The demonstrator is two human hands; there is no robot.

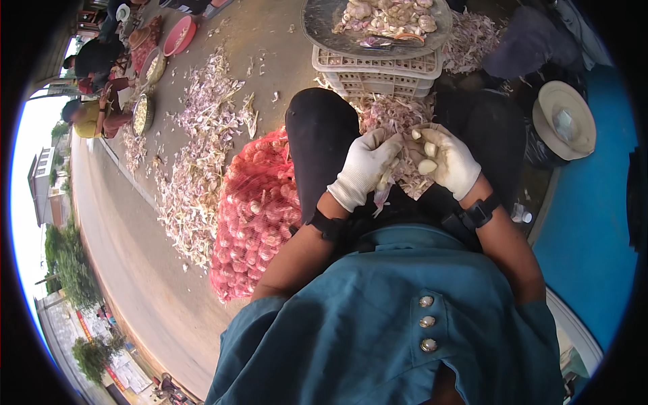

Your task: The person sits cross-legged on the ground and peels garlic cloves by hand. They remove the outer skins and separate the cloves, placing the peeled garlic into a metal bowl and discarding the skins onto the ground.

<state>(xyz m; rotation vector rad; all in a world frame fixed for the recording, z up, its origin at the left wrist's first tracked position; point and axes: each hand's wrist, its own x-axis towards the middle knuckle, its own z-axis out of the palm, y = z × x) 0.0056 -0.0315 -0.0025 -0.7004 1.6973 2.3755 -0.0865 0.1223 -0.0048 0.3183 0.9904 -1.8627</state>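
Note:
Both my hands wear white knit gloves and meet above my lap, between my dark-trousered knees. My left hand [365,164] pinches a piece of garlic with papery purplish skin [382,196] hanging below the fingers. In my right hand [451,161], pale peeled garlic cloves [428,166] rest against the fingers, and one shows near the fingertips. The fingertips of the two hands are close together; what lies between them is partly hidden. Beneath the hands spreads a heap of garlic skins [392,114].
A red mesh sack of garlic bulbs [258,217] stands beside my left knee. Ahead, a round tray [319,30] of garlic with an orange-handled tool [409,36] sits on plastic crates [377,76]. A straw hat [569,109] lies right. People [91,119] sit far left among basins.

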